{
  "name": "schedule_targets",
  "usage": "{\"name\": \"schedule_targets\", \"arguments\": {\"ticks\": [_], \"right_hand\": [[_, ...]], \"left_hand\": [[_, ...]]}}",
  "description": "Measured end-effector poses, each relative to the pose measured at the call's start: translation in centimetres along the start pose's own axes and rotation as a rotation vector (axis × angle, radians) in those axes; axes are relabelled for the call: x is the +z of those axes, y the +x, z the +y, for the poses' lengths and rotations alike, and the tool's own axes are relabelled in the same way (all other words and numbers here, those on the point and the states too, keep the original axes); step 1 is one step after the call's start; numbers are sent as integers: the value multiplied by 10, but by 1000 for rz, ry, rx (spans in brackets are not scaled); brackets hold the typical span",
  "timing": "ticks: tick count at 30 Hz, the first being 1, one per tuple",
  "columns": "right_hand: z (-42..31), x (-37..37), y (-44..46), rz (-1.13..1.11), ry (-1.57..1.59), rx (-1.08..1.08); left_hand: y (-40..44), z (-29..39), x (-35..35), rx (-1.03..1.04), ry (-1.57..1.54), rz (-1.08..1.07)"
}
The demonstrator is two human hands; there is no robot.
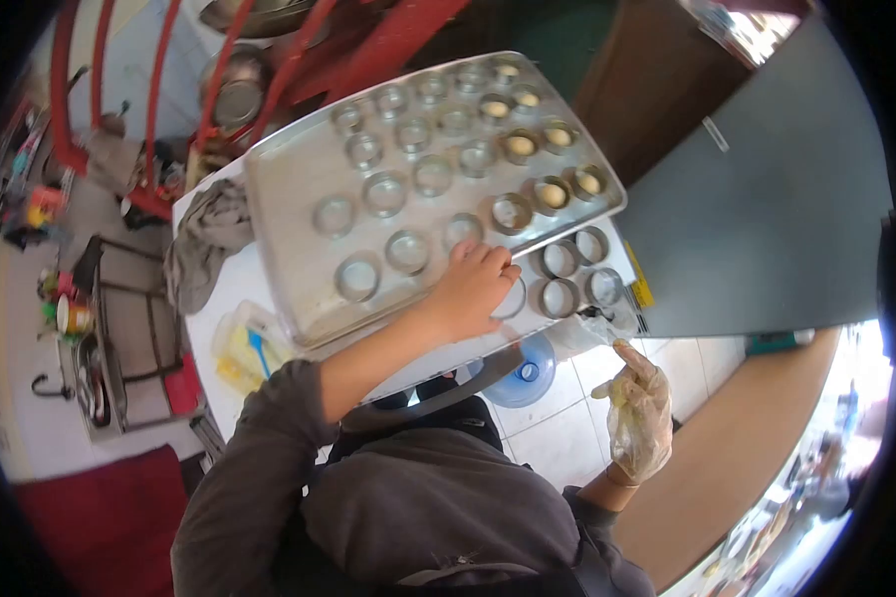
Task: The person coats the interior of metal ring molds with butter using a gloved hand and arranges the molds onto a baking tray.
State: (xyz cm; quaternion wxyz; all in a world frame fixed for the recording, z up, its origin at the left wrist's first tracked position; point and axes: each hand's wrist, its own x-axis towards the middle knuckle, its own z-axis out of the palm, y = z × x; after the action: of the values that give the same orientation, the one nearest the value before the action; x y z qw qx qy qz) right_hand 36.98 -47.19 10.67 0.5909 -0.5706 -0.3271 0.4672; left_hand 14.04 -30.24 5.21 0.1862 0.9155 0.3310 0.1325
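A large metal tray lies tilted in view, bearing several metal rings; those along its right side hold pale dough pieces. Over the tray's lower edge is my bare left hand, fingers curled round a metal ring that is partly hidden by them. Several loose rings stand on the white table just right of it. My right hand, in a clear plastic glove with yellowish smears, is beside the table's right corner, fingers apart and holding nothing. Its index fingertip is close to a clear plastic bag.
On the table's left are a grey cloth and a clear container with yellow stuff and a blue utensil. A blue water bottle stands on the tiled floor below. Red bars rise behind; a grey panel is at right.
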Motion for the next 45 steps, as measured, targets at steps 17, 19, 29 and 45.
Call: {"name": "schedule_targets", "arguments": {"ticks": [17, 19, 29, 45], "right_hand": [[83, 380, 14, -1426, -623, -878], [114, 420, -6, -1573, -827, -666], [187, 481, -41, -1657, -1172, -578], [160, 454, -14, -1614, -644, -217]], "left_hand": [[-486, 16, -79, -842, -1031, 1368], [-490, 9, -57, -814, -1192, 1298], [-436, -47, -37, -786, -1525, 587], [-454, -58, -56, -942, -1318, 605]]}}
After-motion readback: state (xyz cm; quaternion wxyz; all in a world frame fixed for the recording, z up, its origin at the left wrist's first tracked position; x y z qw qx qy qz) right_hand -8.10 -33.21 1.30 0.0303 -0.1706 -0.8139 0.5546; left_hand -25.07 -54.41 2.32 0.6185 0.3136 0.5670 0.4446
